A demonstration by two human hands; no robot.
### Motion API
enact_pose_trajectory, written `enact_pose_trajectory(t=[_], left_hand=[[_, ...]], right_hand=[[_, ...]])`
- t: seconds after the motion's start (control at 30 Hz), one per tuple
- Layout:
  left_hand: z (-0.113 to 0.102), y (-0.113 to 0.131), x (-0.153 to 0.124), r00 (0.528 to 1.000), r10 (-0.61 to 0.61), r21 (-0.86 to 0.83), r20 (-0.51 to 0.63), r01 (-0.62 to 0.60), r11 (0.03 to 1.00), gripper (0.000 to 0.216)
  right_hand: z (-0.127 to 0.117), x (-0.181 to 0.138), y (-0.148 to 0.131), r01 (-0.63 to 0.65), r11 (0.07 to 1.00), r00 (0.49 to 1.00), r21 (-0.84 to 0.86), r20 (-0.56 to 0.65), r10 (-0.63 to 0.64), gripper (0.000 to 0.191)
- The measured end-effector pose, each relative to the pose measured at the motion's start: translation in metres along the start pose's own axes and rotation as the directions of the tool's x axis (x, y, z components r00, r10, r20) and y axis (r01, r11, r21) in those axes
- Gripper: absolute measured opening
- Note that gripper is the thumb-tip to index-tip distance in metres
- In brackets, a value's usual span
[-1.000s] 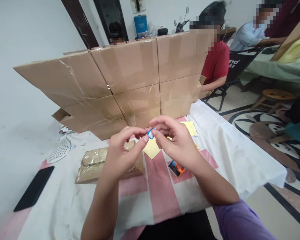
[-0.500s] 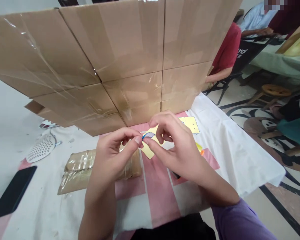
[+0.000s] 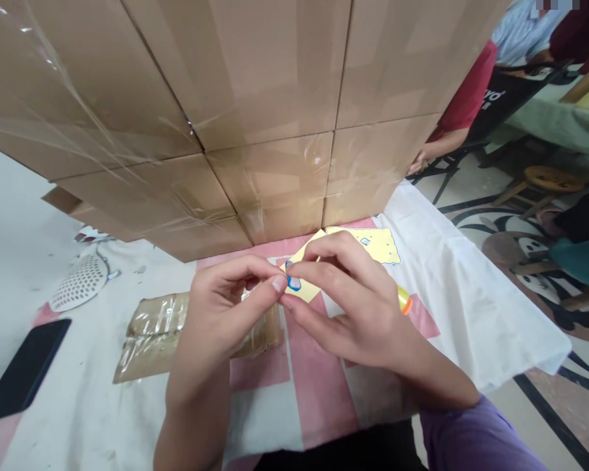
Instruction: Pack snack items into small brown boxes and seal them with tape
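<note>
One small blue-and-white piece (image 3: 294, 283) is above the cloth-covered desk (image 3: 471, 301), its left edge pinched between thumb and forefinger of the left hand (image 3: 235, 301). The right hand (image 3: 353, 304) is half open, fingertips at the piece; whether they grip it cannot be told. It looks light, thin and probably bendable, best taken by its edges. It shows no readable writing; white letters, perhaps ending "VO", mark the black chair (image 3: 508, 98).

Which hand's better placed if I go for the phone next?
Likely your left hand: the phone lies on that side, while your right hand would have to reach across. Both are at the blue piece, though.
</note>
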State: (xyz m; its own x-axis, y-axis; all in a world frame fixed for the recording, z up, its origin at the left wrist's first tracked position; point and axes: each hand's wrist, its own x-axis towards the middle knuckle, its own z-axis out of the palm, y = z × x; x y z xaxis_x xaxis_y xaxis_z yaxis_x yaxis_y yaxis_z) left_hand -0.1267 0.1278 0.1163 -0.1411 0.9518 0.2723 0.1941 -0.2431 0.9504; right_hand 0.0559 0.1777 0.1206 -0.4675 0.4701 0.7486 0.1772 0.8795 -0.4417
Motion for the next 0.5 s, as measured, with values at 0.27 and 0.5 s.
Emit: enact_pose_trajectory(t=[0.27, 0.5], left_hand=[[-0.001, 0.003, -0.007, 0.996, 0.026, 0.106, -0.079, -0.018, 0.994, 0.012], [0.006, 0.013, -0.012, 0.964, 0.25, 0.336, -0.087, -0.208, 0.919, 0.011]], right_hand=[[0.002, -0.002, -0.003, -0.016, 1.0, 1.0, 0.01, -0.005, 0.016, 0.022], [0.003, 0.001, -0.008, -0.117, 0.984, 0.989, 0.132, -0.073, 0.127, 0.015]])
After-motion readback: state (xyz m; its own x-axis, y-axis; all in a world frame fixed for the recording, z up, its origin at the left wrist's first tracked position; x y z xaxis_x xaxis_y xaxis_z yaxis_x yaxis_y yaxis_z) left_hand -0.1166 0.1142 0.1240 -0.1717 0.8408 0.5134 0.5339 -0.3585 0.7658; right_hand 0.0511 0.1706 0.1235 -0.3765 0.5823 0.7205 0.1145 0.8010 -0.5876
